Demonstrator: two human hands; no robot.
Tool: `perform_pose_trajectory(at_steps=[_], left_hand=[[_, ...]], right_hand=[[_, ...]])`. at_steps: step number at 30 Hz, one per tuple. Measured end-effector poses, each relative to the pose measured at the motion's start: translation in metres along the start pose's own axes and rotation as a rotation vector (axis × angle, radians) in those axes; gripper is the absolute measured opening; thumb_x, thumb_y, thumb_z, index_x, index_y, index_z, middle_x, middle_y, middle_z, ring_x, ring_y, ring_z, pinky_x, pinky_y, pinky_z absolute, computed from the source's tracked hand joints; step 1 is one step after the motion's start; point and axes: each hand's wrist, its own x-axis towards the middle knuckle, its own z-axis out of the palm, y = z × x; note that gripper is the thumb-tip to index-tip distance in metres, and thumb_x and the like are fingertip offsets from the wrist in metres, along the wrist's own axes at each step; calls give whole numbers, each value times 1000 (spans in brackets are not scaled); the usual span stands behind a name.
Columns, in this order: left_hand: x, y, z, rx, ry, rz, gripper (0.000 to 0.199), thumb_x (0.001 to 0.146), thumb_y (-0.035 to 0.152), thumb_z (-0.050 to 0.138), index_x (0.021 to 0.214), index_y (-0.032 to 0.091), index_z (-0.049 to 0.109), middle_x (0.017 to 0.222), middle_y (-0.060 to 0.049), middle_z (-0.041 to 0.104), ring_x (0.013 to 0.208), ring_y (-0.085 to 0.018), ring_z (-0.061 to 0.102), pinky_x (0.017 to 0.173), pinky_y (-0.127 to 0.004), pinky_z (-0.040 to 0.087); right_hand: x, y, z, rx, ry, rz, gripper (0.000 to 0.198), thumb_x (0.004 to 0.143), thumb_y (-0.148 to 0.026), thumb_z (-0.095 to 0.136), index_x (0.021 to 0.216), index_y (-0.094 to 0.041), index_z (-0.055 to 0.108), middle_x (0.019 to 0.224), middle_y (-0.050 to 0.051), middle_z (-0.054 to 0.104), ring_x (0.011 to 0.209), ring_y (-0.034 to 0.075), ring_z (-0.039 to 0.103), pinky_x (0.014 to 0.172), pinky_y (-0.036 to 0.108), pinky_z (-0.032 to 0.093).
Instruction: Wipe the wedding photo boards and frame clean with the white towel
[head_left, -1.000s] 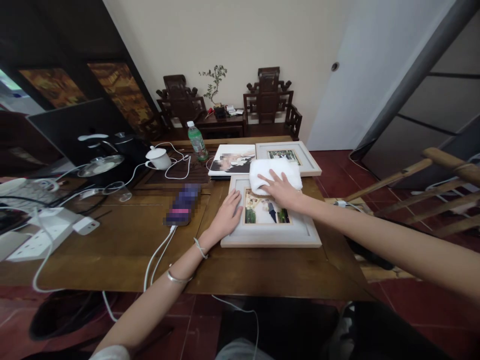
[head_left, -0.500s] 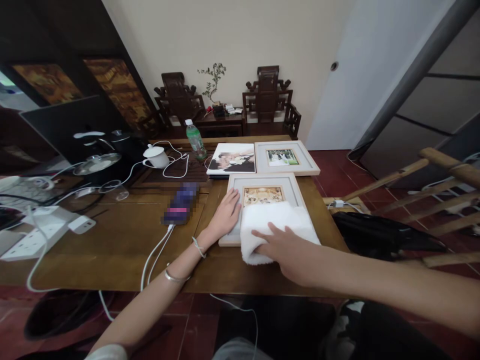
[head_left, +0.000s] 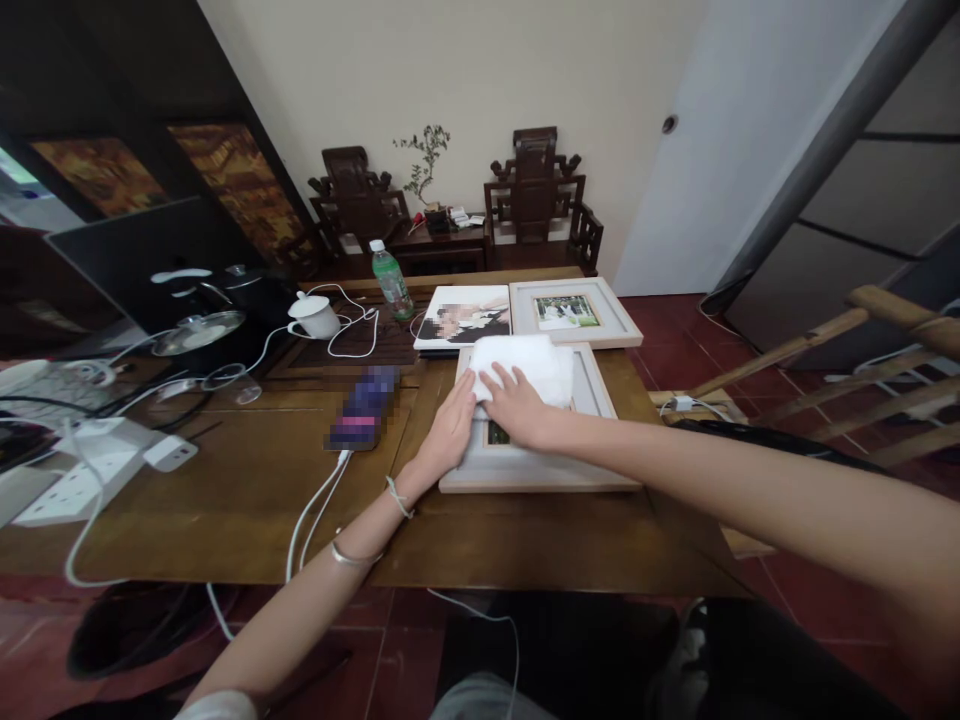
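Note:
A light wooden picture frame (head_left: 540, 472) lies flat on the table, its photo mostly covered. Over its upper part rests a folded white towel (head_left: 517, 358). My right hand (head_left: 517, 405) holds the towel against the frame, fingers spread across the top; the thumb is hidden. At the frame's left edge, my left hand (head_left: 450, 425) lies with its fingers stretched out, the fingertips close to the towel. Behind are a second picture frame (head_left: 621, 318) with an outdoor photo and a white-edged photo panel (head_left: 463, 292) on a dark stack.
A phone (head_left: 364, 410) with a white cable lies left of my hands. Beyond it are a lidded white cup (head_left: 315, 318), a plastic bottle (head_left: 391, 280) and a clear cup (head_left: 238, 384). A power strip (head_left: 79, 475) with tangled cables is at far left. The wooden table (head_left: 420, 560) ends nearby.
My right hand has slid the towel up and left, from the frame's lower right to its upper part. The frame's lower border now shows. My left hand has stayed at the left edge.

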Motion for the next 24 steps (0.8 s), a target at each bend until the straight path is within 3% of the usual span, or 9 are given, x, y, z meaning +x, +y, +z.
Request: perform_pose_trajectory(at_steps=[4,7,16,20,24], left_hand=[[0,-3,0,16,25,-3,57,98,47,23,142,14,37,151,-11,34,139,-20,31,117,-39,21],[0,-6,1,7,43,2,59,98,49,21,142,14,37,150,-10,35,139,-19,32,117,-37,22],[1,-7,0,52,13,14,56,99,45,20,141,13,38,150,-12,36,139,-18,33,116,-37,23],[2,-12,1,151,-52,97,48,96,38,34,134,11,47,146,-15,41,139,-22,32,116,-43,23],[2,-16,3,208,-66,129,44,94,32,36,129,11,51,143,-16,45,139,-25,32,115,-48,25]], right_hand=[[25,12,1,-46,37,59,35,92,-21,44,122,-18,63,150,11,34,139,35,23,109,54,24],[19,8,1,-41,66,32,35,92,-18,43,119,-16,64,149,14,35,138,35,26,107,54,28],[-74,-24,-5,-5,71,-243,29,88,-17,51,112,-15,68,147,19,37,134,37,35,103,52,35],[-105,-9,-6,-12,-9,-251,29,83,-18,59,111,-17,68,145,16,40,132,36,37,101,52,38],[-127,14,-8,-18,-134,-170,29,78,-16,63,106,-17,70,143,16,44,129,36,41,99,53,39]])
